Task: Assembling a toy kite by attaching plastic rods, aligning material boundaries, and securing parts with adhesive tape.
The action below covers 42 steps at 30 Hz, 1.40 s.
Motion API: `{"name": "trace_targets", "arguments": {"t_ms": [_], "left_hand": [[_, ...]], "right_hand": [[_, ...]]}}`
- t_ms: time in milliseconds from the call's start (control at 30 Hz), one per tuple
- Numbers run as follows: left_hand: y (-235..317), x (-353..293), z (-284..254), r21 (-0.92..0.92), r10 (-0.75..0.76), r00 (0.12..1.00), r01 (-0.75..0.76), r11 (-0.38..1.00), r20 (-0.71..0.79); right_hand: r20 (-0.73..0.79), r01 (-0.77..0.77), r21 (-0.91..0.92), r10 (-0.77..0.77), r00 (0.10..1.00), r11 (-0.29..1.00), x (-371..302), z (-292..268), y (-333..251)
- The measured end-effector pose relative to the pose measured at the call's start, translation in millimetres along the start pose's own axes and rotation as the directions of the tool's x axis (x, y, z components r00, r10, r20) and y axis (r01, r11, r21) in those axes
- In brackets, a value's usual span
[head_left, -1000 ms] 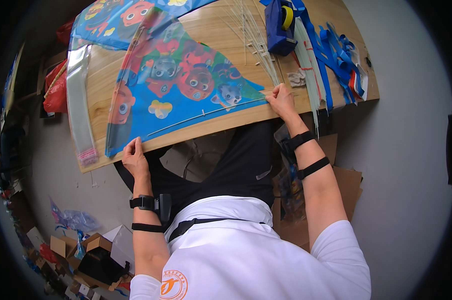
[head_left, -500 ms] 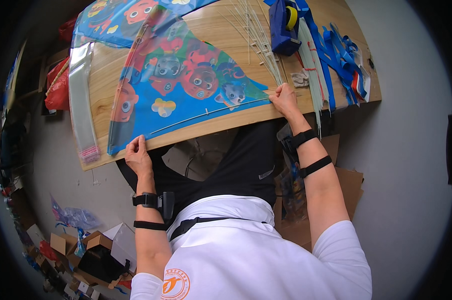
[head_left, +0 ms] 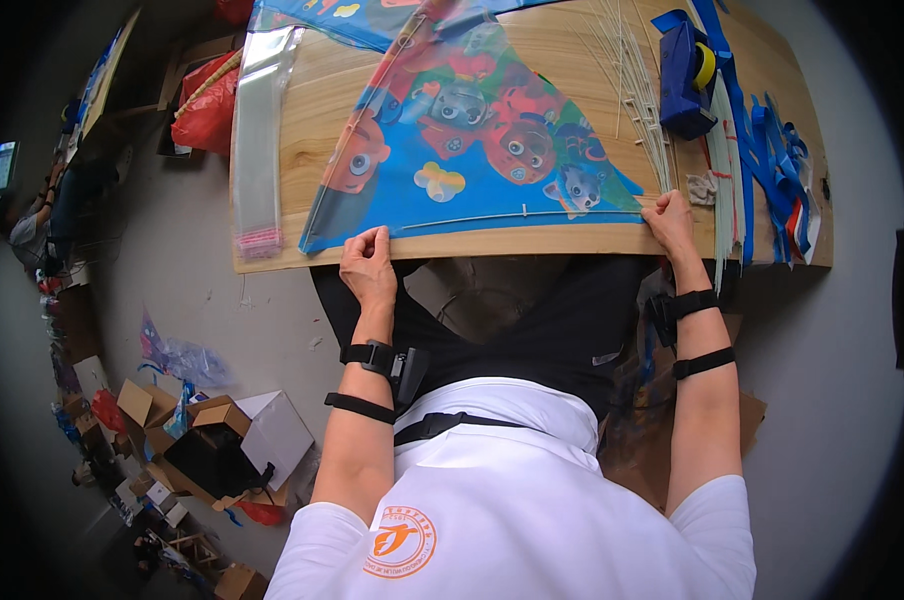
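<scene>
A triangular kite sail (head_left: 472, 195), blue with printed cartoon animals, lies flat on the wooden table with its long side toward me. Along that near side runs a thin pale rod (head_left: 472, 219) with a small white clip on it. My left hand (head_left: 370, 268) is closed in a pinch at the sail's near edge, just beyond the rod's left end. At the right corner, my right hand (head_left: 670, 225) pinches the rod's other end against the sail. What lies between the fingertips is mostly covered.
Thin rods with white clips (head_left: 640, 100) fan out beyond my right hand. A blue tape dispenser (head_left: 684, 85), a rod bundle (head_left: 724, 165) and blue ribbons (head_left: 777, 175) lie to the right. Clear plastic sleeves (head_left: 259, 150) lie left. Open cardboard boxes (head_left: 207, 440) stand on the floor.
The whole view has shifted, so table and hands appear farther right. Both hands keep their places at the sail's near edge; the rod looks straighter.
</scene>
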<state>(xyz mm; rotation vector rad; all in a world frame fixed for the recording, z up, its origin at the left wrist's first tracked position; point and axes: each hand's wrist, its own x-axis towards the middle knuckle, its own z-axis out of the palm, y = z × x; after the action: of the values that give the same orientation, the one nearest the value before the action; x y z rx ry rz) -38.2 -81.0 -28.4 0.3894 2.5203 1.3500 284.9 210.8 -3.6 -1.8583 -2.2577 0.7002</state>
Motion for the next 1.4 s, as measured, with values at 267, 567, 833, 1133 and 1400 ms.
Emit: {"name": "trace_targets", "arguments": {"t_ms": [267, 567, 833, 1133, 1400], "left_hand": [[3.5, 0.0, -2.7, 0.018, 0.002, 1.000, -0.001, 1.000, -0.024], [6.9, -0.6, 2.2, 0.050, 0.032, 0.997, -0.029, 0.998, -0.073], [4.6, 0.5, 3.3, 0.042, 0.014, 0.997, -0.011, 0.999, -0.071], [2.8, 0.3, 4.1, 0.065, 0.026, 0.997, -0.022, 0.998, -0.067], [1.3, -1.7, 2.9, 0.041, 0.031, 0.997, -0.028, 0.999, -0.067]], "right_hand": [[-0.007, 0.028, 0.005, -0.028, 1.000, 1.000, 2.6, 6.4, 4.9], [0.012, 0.004, -0.019, -0.003, 1.000, 1.000, 4.2, 5.1, 3.3], [0.023, -0.022, -0.029, 0.023, 0.999, 0.999, 4.3, 4.3, 2.3], [0.021, -0.027, -0.029, 0.028, 0.999, 0.999, 4.2, 3.9, 1.1], [0.019, 0.000, -0.042, 0.001, 1.000, 0.999, 5.4, 4.6, 3.0]]}}
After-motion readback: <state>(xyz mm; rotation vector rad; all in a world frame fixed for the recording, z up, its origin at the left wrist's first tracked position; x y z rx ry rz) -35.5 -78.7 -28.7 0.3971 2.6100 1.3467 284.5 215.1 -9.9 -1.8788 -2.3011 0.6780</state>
